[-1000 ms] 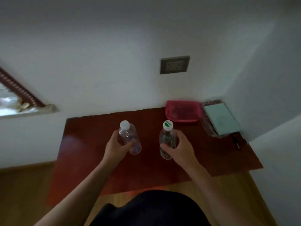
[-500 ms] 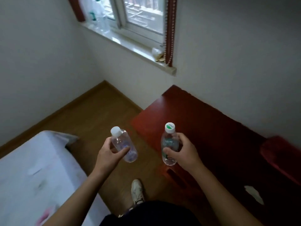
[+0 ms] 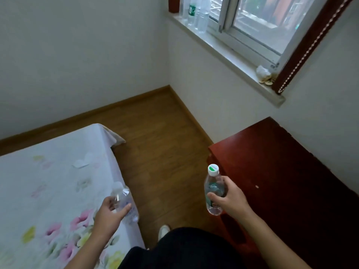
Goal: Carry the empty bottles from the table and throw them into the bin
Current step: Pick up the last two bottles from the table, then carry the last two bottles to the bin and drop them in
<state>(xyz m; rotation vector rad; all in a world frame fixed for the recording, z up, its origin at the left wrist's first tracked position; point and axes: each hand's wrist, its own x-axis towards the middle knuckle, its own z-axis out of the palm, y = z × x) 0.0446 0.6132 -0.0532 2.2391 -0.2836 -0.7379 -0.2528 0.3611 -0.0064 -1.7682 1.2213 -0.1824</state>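
My left hand (image 3: 109, 215) grips a clear empty bottle with a white cap (image 3: 124, 202), held tilted over the edge of the bed. My right hand (image 3: 230, 200) holds a second clear bottle with a green-and-white cap and a green label (image 3: 213, 189), upright, beside the left end of the dark red table (image 3: 281, 171). Both bottles are off the table. No bin is in view.
A bed with a white flowered sheet (image 3: 54, 191) fills the lower left. Wooden floor (image 3: 161, 144) runs between bed and table to the room corner. Several more bottles (image 3: 196, 12) stand on the window sill (image 3: 223, 49) above. My shoe (image 3: 164, 231) shows below.
My view has swung left from the table to the bed and corner. Both hands carry their bottles along; the left one has dropped lower over the bed edge.
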